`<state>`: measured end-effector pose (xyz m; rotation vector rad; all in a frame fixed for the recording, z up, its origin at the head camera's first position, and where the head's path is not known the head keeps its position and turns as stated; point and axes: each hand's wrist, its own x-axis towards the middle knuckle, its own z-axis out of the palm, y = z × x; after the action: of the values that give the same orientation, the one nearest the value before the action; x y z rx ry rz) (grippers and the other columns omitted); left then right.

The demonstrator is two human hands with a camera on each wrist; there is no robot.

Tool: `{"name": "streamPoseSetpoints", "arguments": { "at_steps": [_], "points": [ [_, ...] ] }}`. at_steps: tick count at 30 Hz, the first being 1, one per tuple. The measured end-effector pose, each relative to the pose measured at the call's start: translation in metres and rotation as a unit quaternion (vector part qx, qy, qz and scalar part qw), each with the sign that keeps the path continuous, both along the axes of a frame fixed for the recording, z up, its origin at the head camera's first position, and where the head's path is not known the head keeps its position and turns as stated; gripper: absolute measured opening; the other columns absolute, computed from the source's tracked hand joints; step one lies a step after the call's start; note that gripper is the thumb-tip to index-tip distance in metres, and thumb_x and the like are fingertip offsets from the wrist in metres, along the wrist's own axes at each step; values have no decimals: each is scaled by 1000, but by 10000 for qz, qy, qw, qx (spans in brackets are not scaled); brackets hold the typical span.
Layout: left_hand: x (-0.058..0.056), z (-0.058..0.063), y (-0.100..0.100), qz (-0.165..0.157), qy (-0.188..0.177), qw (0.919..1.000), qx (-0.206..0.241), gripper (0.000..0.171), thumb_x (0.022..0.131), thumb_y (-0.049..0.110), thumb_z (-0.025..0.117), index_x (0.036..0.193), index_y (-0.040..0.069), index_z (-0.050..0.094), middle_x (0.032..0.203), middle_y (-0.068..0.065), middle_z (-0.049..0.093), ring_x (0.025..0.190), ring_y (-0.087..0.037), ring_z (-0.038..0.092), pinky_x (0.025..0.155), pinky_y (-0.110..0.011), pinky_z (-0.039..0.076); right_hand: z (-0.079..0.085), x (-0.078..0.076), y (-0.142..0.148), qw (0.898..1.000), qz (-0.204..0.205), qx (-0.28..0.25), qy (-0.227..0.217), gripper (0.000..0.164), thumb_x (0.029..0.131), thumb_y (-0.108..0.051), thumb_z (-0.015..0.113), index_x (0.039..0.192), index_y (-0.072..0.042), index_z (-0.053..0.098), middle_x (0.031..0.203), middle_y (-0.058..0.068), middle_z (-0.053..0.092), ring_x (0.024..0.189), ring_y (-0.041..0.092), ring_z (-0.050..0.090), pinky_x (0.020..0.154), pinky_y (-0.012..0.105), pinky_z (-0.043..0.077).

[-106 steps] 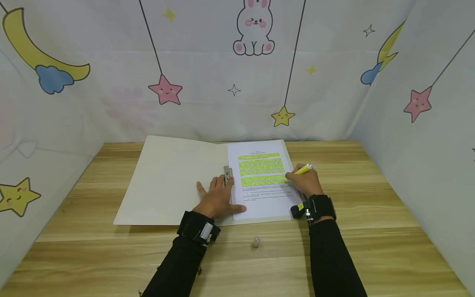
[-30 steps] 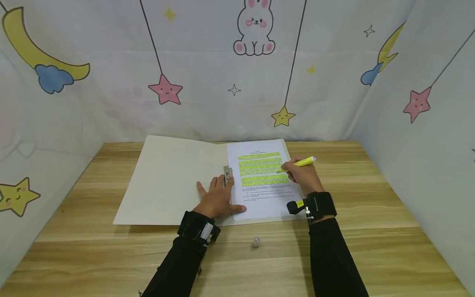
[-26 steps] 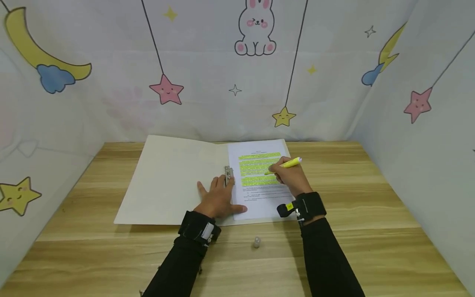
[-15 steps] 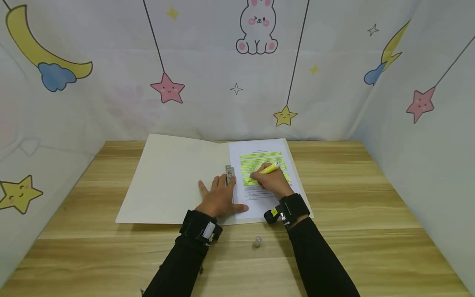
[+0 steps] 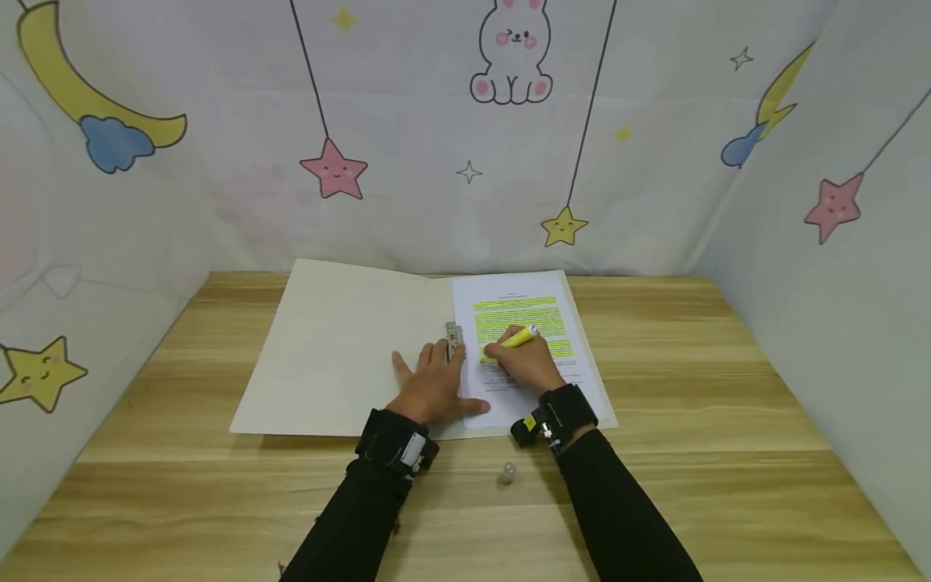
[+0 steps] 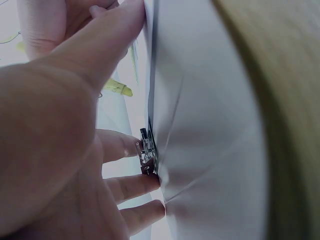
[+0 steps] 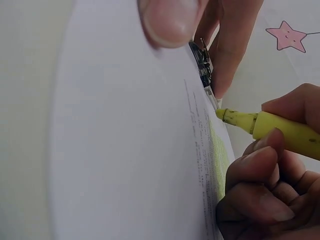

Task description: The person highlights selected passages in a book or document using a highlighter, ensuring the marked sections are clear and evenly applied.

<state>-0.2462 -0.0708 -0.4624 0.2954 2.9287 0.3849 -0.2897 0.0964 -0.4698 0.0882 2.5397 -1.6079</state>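
My right hand (image 5: 525, 361) pinches a yellow highlighter (image 5: 520, 336) over the left part of a printed sheet (image 5: 509, 411). Its yellow tip (image 7: 220, 114) is at the paper in the right wrist view; whether it touches I cannot tell. Bright yellow bands (image 5: 518, 323) cover the upper lines of text, with plain lines below. My left hand (image 5: 432, 388) lies with fingers spread on the open cream folder (image 5: 342, 347), its thumb on the sheet's lower left. Beside those fingers sits a metal clip (image 6: 146, 152) at the fold, partly covered by them.
A small clear round object (image 5: 507, 473) lies on the wooden table (image 5: 727, 477) in front of the folder, between my forearms. White printed cloth walls (image 5: 407, 210) enclose the back and both sides.
My right hand has carried the highlighter leftward and slightly down across the page, from the right side of the text to its left part. My left hand stays on the folder.
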Motion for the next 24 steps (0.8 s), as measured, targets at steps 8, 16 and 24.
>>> {"name": "streamPoseSetpoints", "arguments": {
  "at_steps": [8,16,24],
  "points": [
    [1,1,2,-18,-4,10000,-19,106,76,66,73,156,12,30,160,-20,25,148,-39,21,110,-80,6,-3,-1,3,10000,-4,30,59,16,82,-22,72,77,-13,61,58,-1,57,53,13,53,50,26,43],
    [0,-1,2,-21,11,10000,-92,106,76,67,72,156,13,30,160,-20,25,148,-39,21,109,-80,7,-3,-1,2,9992,-14,292,287,14,82,-20,72,77,-12,61,56,-1,57,51,12,52,48,25,41],
    [0,0,1,-10,43,10000,-84,106,75,67,73,156,12,31,160,-20,26,147,-39,22,109,-81,8,-3,0,-1,9983,132,296,475,16,81,-17,73,73,-11,61,59,1,61,57,14,56,52,25,43]
  ]
}}
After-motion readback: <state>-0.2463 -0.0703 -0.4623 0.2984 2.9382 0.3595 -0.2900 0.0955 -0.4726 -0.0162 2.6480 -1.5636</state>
